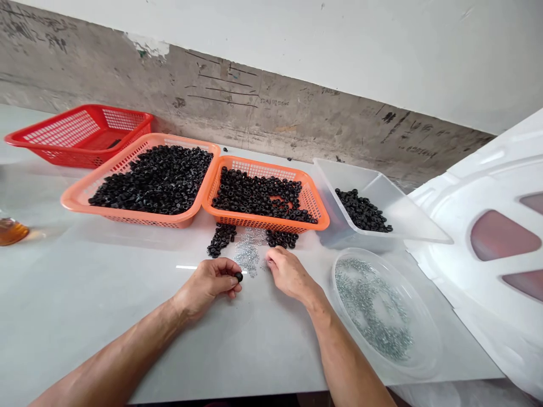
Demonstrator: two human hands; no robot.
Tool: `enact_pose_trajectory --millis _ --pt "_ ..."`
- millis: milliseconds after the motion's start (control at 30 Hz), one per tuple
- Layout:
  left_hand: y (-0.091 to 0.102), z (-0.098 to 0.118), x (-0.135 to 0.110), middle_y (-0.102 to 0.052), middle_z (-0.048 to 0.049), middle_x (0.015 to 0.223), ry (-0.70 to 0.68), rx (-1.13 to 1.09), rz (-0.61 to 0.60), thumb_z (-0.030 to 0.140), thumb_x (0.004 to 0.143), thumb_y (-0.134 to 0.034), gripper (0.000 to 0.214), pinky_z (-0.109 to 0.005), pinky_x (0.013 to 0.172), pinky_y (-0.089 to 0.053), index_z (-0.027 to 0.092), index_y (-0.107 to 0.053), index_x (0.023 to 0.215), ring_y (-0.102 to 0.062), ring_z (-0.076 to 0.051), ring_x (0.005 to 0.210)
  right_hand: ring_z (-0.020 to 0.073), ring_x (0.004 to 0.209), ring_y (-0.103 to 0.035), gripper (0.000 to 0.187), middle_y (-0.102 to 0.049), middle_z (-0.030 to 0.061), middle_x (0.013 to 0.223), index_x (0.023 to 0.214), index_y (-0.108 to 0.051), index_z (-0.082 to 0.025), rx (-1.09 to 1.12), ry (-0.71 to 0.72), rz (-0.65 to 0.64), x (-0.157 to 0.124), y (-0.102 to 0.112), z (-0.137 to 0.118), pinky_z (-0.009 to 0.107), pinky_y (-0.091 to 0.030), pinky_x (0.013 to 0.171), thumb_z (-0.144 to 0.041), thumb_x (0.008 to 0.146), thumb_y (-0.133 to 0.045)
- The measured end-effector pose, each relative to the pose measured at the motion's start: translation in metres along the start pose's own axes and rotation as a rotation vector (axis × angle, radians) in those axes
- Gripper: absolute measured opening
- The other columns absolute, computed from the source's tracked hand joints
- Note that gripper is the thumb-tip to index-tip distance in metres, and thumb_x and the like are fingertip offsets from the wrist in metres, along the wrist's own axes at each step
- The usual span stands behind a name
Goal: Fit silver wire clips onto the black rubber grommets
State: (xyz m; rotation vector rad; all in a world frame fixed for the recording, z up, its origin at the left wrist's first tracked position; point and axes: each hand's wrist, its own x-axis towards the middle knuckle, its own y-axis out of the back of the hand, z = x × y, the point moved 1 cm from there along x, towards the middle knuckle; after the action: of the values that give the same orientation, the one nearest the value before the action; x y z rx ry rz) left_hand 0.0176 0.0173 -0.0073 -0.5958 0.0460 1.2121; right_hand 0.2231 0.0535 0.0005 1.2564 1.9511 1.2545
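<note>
White table (106,322), stained concrete wall (254,107) behind. Past your hands: orange basket (127,216) and second orange basket (254,162), both heaped with black rings (153,181); red basket (63,133) beyond your left hand. Right of your right hand: clear tub (360,176), clear round dish (339,294) of small silver rings (373,311). Your left hand (206,285) pinches one black ring (238,277) in its fingertips. Your right hand (288,274) is open, holding nothing, just beside loose silver pile (248,251).

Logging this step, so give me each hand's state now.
Left hand: closed, holding a black ring.
Right hand: at the small metal rings; cannot tell whether it holds any.
</note>
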Motion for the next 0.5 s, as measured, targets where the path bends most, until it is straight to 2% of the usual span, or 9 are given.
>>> enact_pose_trajectory --millis 67,233,367,500 --pt "0.000 0.000 0.000 -0.061 -0.0019 0.065 0.005 0.012 0.001 0.019 0.066 -0.067 0.017 -0.027 0.057 -0.043 0.013 -0.060 0.080 -0.054 -0.012 0.057 0.0122 0.062 -0.044 0.014 -0.050 -0.0002 0.070 0.074 -0.046 -0.019 0.047 -0.035 0.007 -0.001 0.001 0.000 0.024 -0.033 0.056 -0.009 0.082 -0.043" --pt "0.001 -0.003 -0.001 -0.063 -0.0034 0.064 0.027 0.055 -0.032 0.019 0.069 -0.063 0.015 -0.027 0.056 -0.042 0.013 -0.059 0.081 -0.054 -0.012 0.053 0.0102 0.056 -0.043 0.013 -0.051 -0.0034 0.062 0.072 -0.047 -0.019 0.164 -0.061 -0.081 -0.001 0.003 -0.004 0.021 -0.031 0.051 -0.012 0.082 -0.043" --pt "0.000 -0.003 -0.002 -0.063 -0.0034 0.064 0.042 0.047 -0.050 0.019 0.068 -0.065 0.015 -0.028 0.057 -0.042 0.013 -0.059 0.080 -0.055 -0.012 0.052 0.0099 0.055 -0.043 0.013 -0.051 -0.0033 0.062 0.072 -0.049 -0.019 0.234 -0.066 -0.019 0.001 0.003 -0.008 0.021 -0.032 0.050 -0.013 0.082 -0.043" --pt "-0.001 -0.002 -0.001 -0.063 -0.0030 0.065 0.037 0.005 -0.049 0.018 0.066 -0.066 0.016 -0.028 0.057 -0.043 0.013 -0.059 0.079 -0.055 -0.012 0.054 0.0093 0.052 -0.042 0.011 -0.050 -0.0037 0.059 0.072 -0.051 -0.019 0.323 -0.103 -0.017 -0.001 0.002 -0.013 0.020 -0.031 0.047 -0.015 0.081 -0.045"
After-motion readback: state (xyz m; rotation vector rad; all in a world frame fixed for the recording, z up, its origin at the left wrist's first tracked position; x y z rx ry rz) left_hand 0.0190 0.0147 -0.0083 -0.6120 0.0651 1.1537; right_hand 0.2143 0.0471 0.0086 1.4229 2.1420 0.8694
